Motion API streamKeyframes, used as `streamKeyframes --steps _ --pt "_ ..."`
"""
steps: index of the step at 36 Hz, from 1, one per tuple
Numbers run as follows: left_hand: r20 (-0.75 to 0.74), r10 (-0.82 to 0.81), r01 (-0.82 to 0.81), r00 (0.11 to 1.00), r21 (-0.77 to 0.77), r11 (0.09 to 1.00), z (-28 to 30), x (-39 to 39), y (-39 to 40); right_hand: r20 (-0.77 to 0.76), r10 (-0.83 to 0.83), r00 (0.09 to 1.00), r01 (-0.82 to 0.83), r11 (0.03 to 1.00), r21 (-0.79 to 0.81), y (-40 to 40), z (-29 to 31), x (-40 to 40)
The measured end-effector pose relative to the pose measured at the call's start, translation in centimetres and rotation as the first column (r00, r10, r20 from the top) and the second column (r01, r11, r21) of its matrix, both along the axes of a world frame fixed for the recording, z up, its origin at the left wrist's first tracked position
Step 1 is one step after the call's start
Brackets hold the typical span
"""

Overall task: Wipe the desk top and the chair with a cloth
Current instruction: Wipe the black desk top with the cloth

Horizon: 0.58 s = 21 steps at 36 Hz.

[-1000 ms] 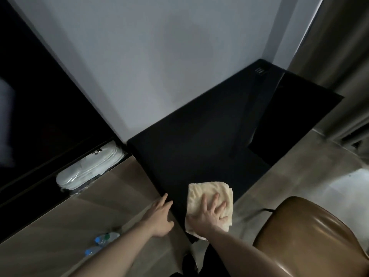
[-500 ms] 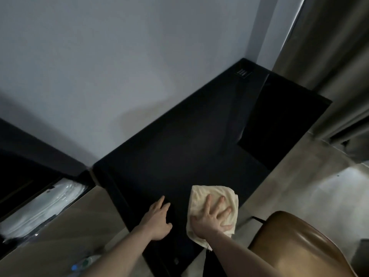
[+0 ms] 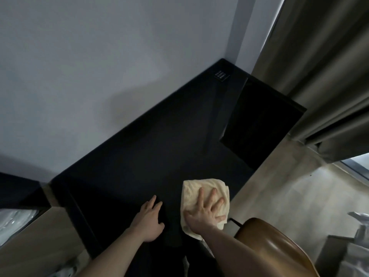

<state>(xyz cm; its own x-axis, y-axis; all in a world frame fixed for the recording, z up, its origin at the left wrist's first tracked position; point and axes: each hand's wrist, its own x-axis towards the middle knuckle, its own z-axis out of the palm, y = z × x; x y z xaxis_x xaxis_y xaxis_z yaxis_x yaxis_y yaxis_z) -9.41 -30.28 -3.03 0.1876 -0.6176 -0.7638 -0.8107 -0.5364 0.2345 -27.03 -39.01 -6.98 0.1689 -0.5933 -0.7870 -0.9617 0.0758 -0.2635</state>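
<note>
A black desk top [image 3: 159, 148] runs along the white wall into the far corner. A folded cream cloth [image 3: 201, 186] lies near the desk's front edge. My right hand [image 3: 205, 213] presses flat on the cloth with fingers spread. My left hand [image 3: 149, 218] rests flat on the bare desk just left of the cloth, fingers straight. A brown leather chair [image 3: 265, 250] stands at the lower right, its back close to my right forearm.
A black panel [image 3: 259, 124] stands at the desk's right end. Grey-brown curtains [image 3: 319, 76] hang at the right. A small dark label [image 3: 221, 75] sits in the desk's far corner. A wooden unit [image 3: 30, 246] with a white packet [image 3: 14, 222] lies at the left.
The view has swung to the right, so the wooden unit has slid out to the left. My right hand with the cloth has shifted slightly along the desk's front edge.
</note>
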Motion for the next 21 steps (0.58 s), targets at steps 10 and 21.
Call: streamKeyframes --steps 10,21 --pt "0.056 -0.180 0.172 0.982 0.127 0.977 0.0 -0.5 0.4 -0.022 -0.059 0.998 0.059 0.998 0.006 -1.3 0.8 -0.7" --pt "0.098 -0.205 0.195 0.974 0.101 0.976 -0.6 0.9 -8.3 -0.007 -0.053 0.999 0.053 0.999 -0.001 -9.2 0.5 -3.7"
